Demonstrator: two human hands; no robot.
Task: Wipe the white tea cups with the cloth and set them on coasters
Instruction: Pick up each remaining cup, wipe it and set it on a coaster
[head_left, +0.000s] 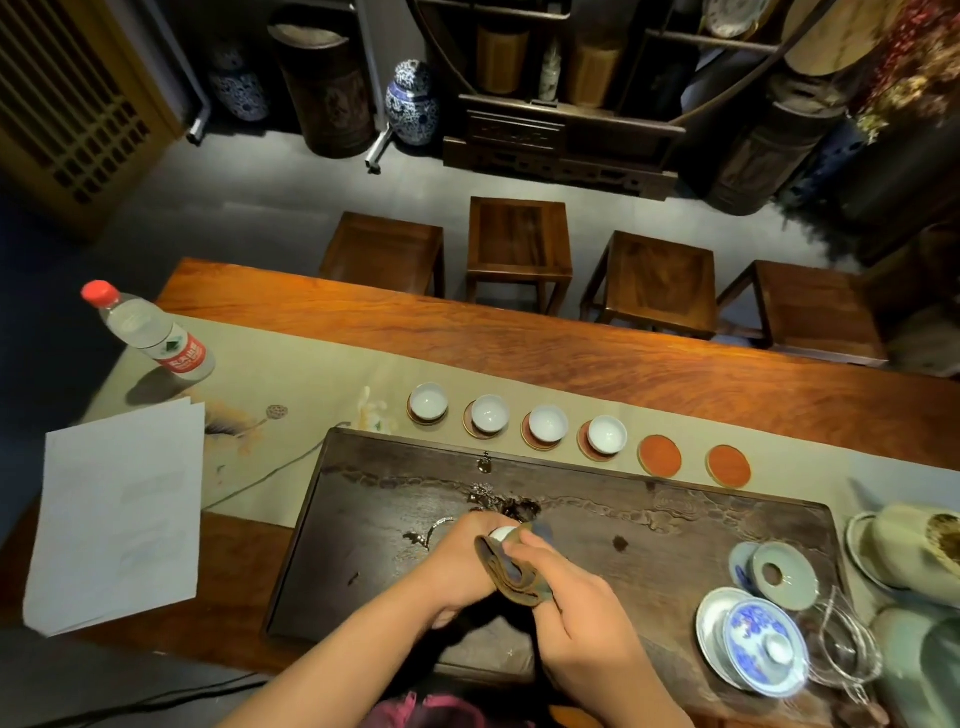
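Note:
Over the dark tea tray, my left hand grips a small white tea cup, of which only the rim shows. My right hand holds a folded brown cloth pressed against that cup. Beyond the tray, on the beige runner, several white cups each stand on a coaster. To their right lie two bare orange coasters.
A water bottle with a red cap and a sheaf of white paper are at the left. A blue-and-white lidded gaiwan, a celadon lid, a glass pitcher and other teaware crowd the right. Wooden stools line the far side.

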